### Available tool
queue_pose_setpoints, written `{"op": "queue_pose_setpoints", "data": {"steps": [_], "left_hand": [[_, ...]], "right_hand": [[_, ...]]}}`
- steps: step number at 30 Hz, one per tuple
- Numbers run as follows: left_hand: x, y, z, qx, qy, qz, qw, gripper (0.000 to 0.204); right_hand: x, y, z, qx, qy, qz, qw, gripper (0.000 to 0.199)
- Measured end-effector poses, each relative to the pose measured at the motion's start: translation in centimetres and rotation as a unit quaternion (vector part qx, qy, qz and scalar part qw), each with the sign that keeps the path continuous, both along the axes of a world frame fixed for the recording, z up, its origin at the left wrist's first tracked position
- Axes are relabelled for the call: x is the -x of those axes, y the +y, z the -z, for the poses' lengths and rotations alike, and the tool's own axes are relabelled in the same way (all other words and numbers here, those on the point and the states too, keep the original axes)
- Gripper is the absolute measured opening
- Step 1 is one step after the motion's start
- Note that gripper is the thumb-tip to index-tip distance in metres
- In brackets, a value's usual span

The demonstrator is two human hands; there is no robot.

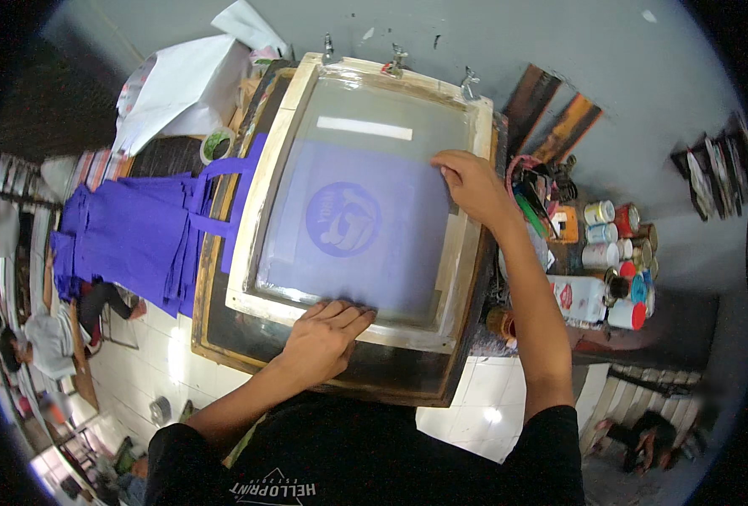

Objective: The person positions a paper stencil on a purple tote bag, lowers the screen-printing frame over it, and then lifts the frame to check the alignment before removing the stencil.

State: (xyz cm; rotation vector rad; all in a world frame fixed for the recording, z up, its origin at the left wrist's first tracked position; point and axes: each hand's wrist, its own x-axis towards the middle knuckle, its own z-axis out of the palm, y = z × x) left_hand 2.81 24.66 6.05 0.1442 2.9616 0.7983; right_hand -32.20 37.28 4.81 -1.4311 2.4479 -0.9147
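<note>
A wooden screen printing frame (pixel 260 190) lies over a dark printing board (pixel 247 341). Through its mesh shows a purple fabric bag (pixel 407 211), under a round darker emblem (pixel 344 219). My left hand (pixel 319 337) is bent over the frame's near rail, fingers together on its inner edge and thumb hidden. Across the right rail reaches my right hand (pixel 475 187), its fingertips low over the mesh near the bag's upper right corner. Its index finger and thumb are apart, and I see nothing between them. Purple bag handles (pixel 214 223) stick out left of the frame.
A stack of purple bags (pixel 134 240) lies at the left, near a tape roll (pixel 216 145) and a white sack (pixel 180 84). Metal clamps (pixel 395 61) line the far rail. Paint cans (pixel 601 234) and a white jug (pixel 578 298) crowd the right. Another person (pixel 53 346) sits far left.
</note>
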Motion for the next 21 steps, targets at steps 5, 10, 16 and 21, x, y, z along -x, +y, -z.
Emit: {"op": "queue_pose_setpoints", "data": {"steps": [5,10,16,21], "left_hand": [[0.1,2.1,-0.8,0.012,-0.003,-0.074,0.997,0.063],[0.5,5.1,-1.5,0.046,-0.042,-0.167,0.984,0.063],[1.0,7.5,-1.8,0.054,-0.080,-0.260,0.961,0.066],[0.9,8.5,-1.7,0.037,-0.082,-0.316,0.944,0.067]], "right_hand": [[3.3,-0.9,-0.5,-0.058,0.017,-0.078,0.995,0.025],[7.0,-2.1,-0.6,-0.080,0.039,-0.192,0.977,0.021],[9.0,-4.2,-0.5,-0.089,-0.039,-0.227,0.969,0.018],[8.9,-5.7,-0.1,-0.106,-0.099,-0.188,0.971,0.019]]}}
